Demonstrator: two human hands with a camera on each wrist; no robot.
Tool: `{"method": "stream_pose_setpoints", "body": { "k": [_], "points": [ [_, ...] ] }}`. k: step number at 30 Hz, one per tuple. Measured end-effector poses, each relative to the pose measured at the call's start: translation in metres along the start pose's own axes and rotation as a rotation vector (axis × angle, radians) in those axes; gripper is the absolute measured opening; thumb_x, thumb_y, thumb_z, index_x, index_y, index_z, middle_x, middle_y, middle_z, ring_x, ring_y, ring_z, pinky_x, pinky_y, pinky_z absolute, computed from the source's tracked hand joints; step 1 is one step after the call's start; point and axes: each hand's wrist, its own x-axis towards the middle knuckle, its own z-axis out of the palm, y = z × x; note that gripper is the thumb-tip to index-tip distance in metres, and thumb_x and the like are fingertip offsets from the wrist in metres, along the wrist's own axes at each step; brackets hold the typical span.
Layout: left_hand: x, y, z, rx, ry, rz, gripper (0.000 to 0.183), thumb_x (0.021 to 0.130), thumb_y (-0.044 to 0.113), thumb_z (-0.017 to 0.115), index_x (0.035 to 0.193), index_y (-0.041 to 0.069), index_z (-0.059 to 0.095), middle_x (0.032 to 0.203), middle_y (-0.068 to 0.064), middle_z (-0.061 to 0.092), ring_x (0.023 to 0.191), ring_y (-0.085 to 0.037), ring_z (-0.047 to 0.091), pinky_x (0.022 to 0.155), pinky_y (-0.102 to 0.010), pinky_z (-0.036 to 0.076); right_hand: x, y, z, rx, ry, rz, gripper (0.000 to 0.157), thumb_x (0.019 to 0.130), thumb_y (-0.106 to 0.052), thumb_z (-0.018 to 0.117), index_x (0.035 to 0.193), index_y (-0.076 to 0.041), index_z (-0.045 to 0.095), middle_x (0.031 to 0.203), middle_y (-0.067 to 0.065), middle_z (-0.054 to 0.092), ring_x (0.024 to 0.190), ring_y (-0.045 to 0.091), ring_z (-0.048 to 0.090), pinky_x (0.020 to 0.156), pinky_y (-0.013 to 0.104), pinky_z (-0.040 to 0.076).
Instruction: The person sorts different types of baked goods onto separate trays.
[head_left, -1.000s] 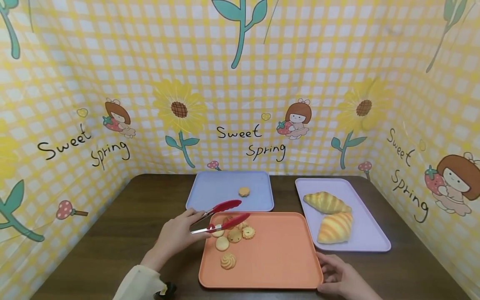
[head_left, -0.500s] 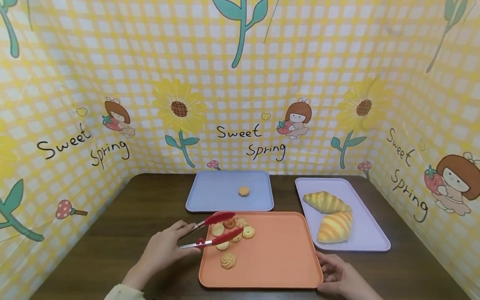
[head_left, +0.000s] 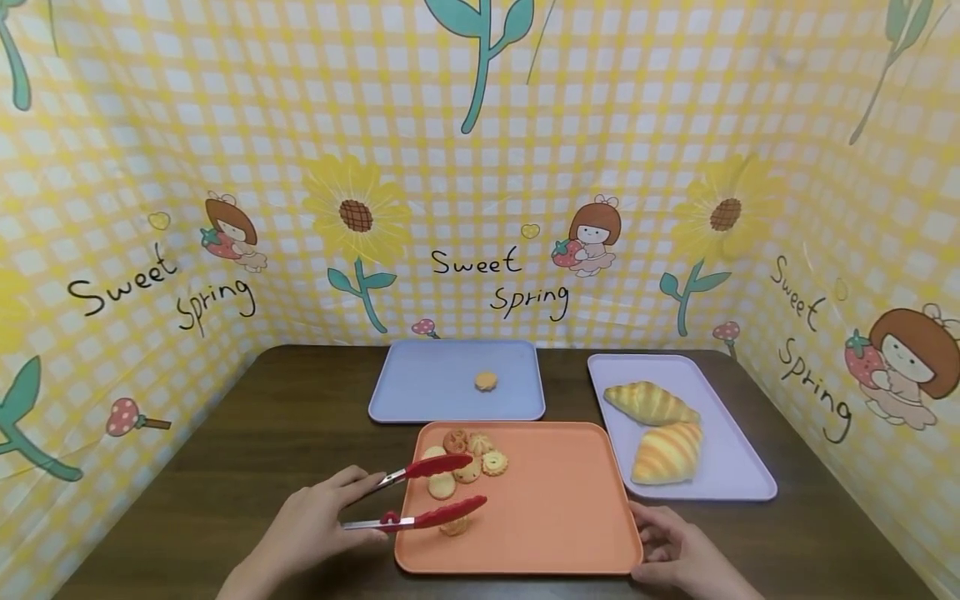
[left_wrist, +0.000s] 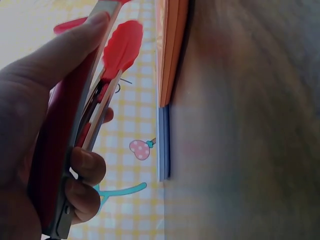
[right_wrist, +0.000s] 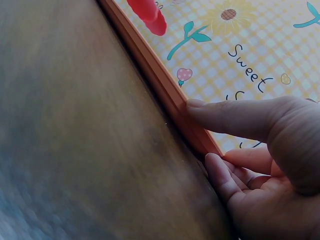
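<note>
Several cookies (head_left: 468,472) sit bunched toward the far left of the orange tray (head_left: 562,517), with a swirl cookie (head_left: 454,529) nearer, apart from them. The left hand (head_left: 318,512) grips the tongs (head_left: 442,465), whose red tips stand well spread over that left side; the near tip partly hides the swirl cookie, and whether it touches I cannot tell. The right hand (head_left: 678,542) pinches the tray's near right corner, thumb on the rim, probably steadying it. Beyond, the blue tray (head_left: 423,383) holds a lone cookie (head_left: 486,381). This looks like lining up for a pick, perhaps to carry cookies there. Next likely calls for lowering the tips around the swirl cookie, then squeezing gently.
</note>
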Motion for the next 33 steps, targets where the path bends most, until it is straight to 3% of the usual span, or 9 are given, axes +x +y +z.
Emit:
{"method": "stream_pose_setpoints", "body": {
  "k": [7,14,25,33],
  "points": [
    [-0.007,-0.004,-0.001,-0.051,-0.084,0.036,0.072,0.075,0.062,0.077,0.124,0.01,0.071,0.109,0.009,0.06,0.065,0.001,0.048,0.055,-0.026,0.04,0.0,0.001,0.001,-0.001,0.005,-0.011,0.083,0.083,-0.002,0.078,0.14,0.026,0.025,0.117,0.013,0.05,0.094,0.007,0.059,0.076,0.027,0.054],
    [-0.01,-0.006,-0.001,-0.09,-0.131,0.034,0.072,0.076,0.062,0.076,0.125,0.009,0.07,0.108,0.011,0.059,0.059,0.004,0.041,0.053,-0.023,0.037,0.001,0.001,0.0,-0.004,0.014,0.007,0.083,0.082,-0.003,0.078,0.141,0.025,0.026,0.117,0.013,0.05,0.093,0.007,0.059,0.076,0.027,0.054],
    [-0.013,-0.008,0.0,-0.071,-0.101,0.063,0.07,0.074,0.06,0.079,0.122,0.01,0.071,0.107,0.013,0.06,0.057,0.005,0.039,0.053,-0.023,0.037,0.001,0.001,0.0,0.007,0.015,0.029,0.084,0.082,-0.003,0.079,0.141,0.025,0.026,0.117,0.012,0.05,0.093,0.007,0.059,0.076,0.027,0.054],
    [-0.016,-0.011,-0.001,-0.073,-0.101,0.089,0.067,0.074,0.06,0.079,0.121,0.012,0.072,0.105,0.015,0.06,0.067,0.002,0.05,0.056,-0.026,0.042,0.0,0.001,0.001,-0.014,0.017,0.019,0.082,0.082,-0.001,0.078,0.14,0.025,0.026,0.118,0.013,0.049,0.094,0.006,0.058,0.076,0.027,0.054]
  ]
}}
